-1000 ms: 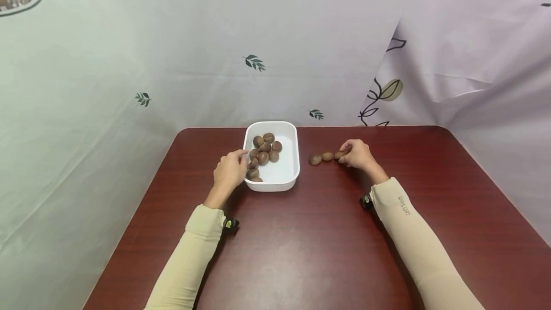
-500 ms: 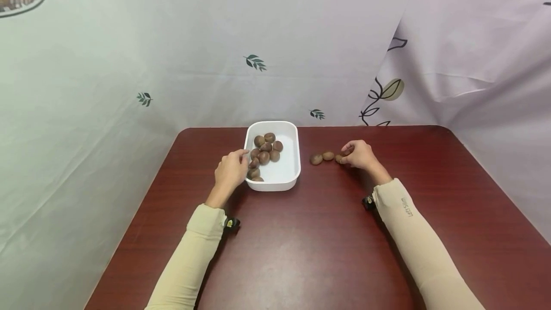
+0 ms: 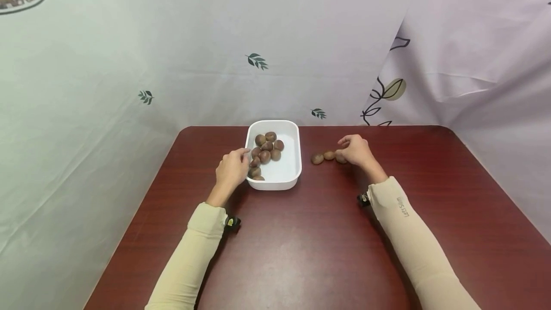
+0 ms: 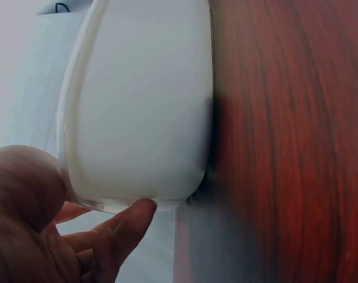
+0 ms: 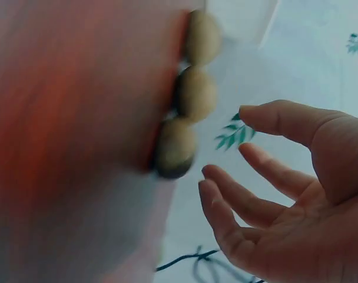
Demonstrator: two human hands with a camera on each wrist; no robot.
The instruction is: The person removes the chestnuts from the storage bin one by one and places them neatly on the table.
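Observation:
In the head view, several brown chestnuts (image 3: 264, 157) lie in a white rectangular tray (image 3: 281, 185). My left hand (image 3: 231, 169) is at the tray's left side and grips its rim; the left wrist view has the fingers (image 4: 129, 227) against the outer wall, with the thumb's tip hidden beyond the rim. To the right of the tray, three chestnuts (image 3: 317, 159) form a short row on the table. Just over the row's right end is my right hand (image 3: 358, 149), partly covering the last chestnut (image 5: 176, 147). Its fingers are spread and hold nothing in the right wrist view.
The dark red wooden table (image 3: 284, 248) reaches to a pale fabric backdrop (image 3: 206, 51) with printed leaves. Each wrist carries a small black camera, such as the left one (image 3: 233, 224).
My right hand, earlier pinching the third chestnut at the row's right end, has let go and risen slightly. That chestnut now rests beside the others. My left hand stays on the tray.

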